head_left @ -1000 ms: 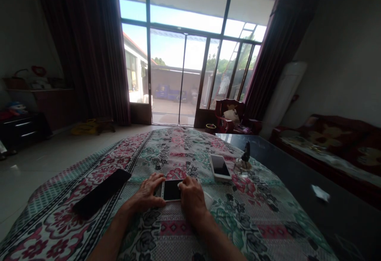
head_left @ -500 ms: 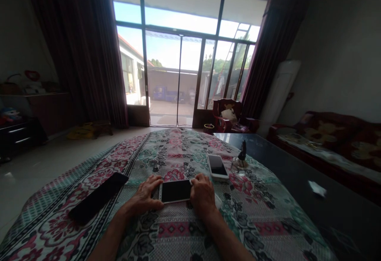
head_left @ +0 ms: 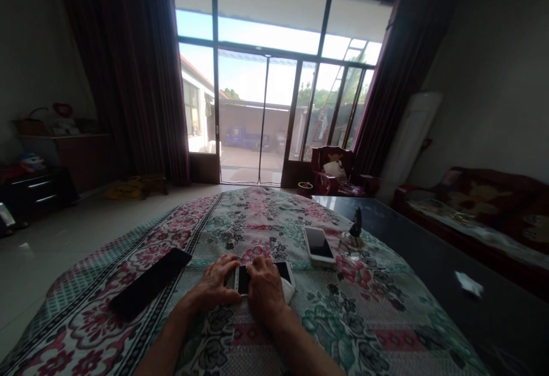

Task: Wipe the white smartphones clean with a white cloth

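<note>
A white-framed smartphone with a dark screen lies sideways on the patterned tablecloth. Its left end sits between the thumb and fingers of my left hand. My right hand is over the middle of the screen, fingers bent down onto it, and covers much of the phone. Out from under its right side bulges a soft-looking white cloth, mostly hidden by the palm. Another white phone rests to the right, farther off. To the left lies a large black phone, set at a slant.
A small dark figurine on a clear base stands at the right of the table. Beyond is a dark glossy table with a crumpled white paper. A wooden armchair stands near the glass door.
My right hand has moved left from the phone's right end onto its screen, and the white cloth has moved with it. My left hand stays at the left end. The camera view has shifted slightly.
</note>
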`<state>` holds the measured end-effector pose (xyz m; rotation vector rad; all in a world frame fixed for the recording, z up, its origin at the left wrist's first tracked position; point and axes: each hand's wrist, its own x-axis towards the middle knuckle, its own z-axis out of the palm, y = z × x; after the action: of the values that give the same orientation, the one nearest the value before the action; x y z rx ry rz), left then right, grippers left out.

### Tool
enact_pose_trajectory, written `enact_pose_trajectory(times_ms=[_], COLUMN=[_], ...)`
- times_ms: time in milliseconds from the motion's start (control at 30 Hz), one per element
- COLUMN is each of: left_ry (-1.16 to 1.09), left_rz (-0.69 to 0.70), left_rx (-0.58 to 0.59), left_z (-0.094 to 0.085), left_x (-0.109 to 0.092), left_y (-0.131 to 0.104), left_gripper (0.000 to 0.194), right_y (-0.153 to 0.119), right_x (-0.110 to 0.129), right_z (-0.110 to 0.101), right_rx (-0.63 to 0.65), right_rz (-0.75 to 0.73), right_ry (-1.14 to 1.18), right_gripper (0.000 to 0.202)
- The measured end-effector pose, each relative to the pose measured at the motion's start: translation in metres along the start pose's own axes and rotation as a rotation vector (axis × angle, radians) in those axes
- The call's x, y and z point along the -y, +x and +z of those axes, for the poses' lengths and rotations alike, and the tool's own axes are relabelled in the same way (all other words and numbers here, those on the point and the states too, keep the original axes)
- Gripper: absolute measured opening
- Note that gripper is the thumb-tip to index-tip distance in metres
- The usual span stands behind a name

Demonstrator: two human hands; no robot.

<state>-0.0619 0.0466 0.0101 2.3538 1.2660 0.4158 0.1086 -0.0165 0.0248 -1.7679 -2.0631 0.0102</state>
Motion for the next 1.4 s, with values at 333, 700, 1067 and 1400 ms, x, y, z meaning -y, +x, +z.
enact_pose_trajectory(times_ms=[333,700,1067,1400], left_ry=[0.01,-0.026,-0.005,-0.024], left_rz=[0.032,0.048,0.06,0.022], left_rx=[-0.007,0.031,0.034,0.058], left_z=[0.006,-0.001,0.01,-0.002], left_x=[0.011,0.009,0.023,0.006], left_y=[0.005,0.001,0.005,0.0], left_gripper=[0.077,0.079,0.079,0.078], right_y=[-0.008,-0.039,-0.029,-0.03], right_x=[0.002,-0.012,0.009,-0.035], right_z=[-0.003,-0.019,-0.007,-0.024], right_rx=[0.026,-0.022,0.071,-0.054], right_rz=[-0.146,-0.03,-0.19,0.139], right_ry=[0.104,0.094,0.071,-0.036], right_gripper=[0.024,0.029,0.015,0.023])
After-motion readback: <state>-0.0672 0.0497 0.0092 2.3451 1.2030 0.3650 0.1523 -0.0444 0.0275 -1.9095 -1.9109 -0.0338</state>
